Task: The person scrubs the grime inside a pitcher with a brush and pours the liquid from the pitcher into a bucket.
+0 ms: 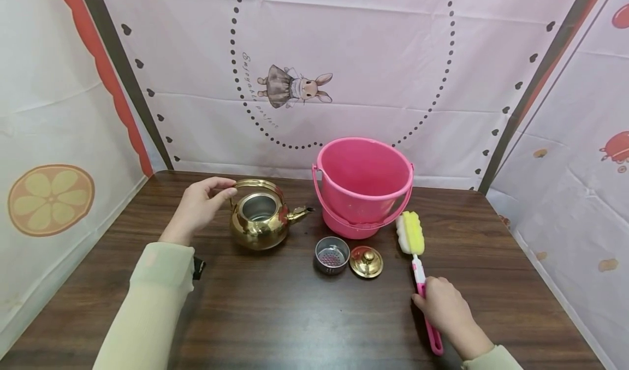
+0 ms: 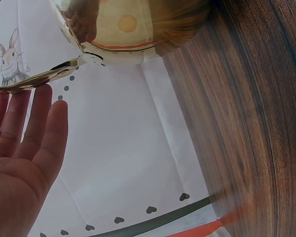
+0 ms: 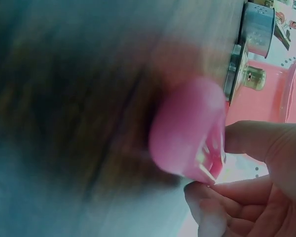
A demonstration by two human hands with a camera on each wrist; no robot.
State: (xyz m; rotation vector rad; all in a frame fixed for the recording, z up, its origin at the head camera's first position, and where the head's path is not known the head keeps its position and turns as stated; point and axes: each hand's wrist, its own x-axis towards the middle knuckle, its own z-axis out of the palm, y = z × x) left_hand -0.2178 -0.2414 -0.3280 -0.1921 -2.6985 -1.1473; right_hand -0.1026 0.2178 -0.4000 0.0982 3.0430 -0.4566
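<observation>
Dark wood worktop, kettle in one hand and brush in the other

Pale printed sheets stand behind and beside the dark wood-grain worktop (image 1: 295, 326). On its left half sits the gold kettle (image 1: 260, 233), lid off and upright, spout toward the pink bucket (image 1: 363, 212). The left hand (image 1: 199, 203) pinches the kettle's arched handle (image 1: 260, 183) at its left end, between thumb and fingers. The right hand (image 1: 444, 304) grips the pink handle of the brush (image 1: 419, 272), which lies to the right with its yellow-and-white sponge head pointing away from the person.

The step looks like taking hold of both. To do it well, I would wrap the left fingers further round the arch so the kettle cannot swing or tip, and settle the brush handle firmly in the right palm before lifting, keeping the sponge clear of the small parts in front of the bucket.

Counted: one kettle, one bucket, one brush, one perforated metal strainer (image 1: 331, 256) and, just beside it, one gold lid (image 1: 366, 262).
</observation>
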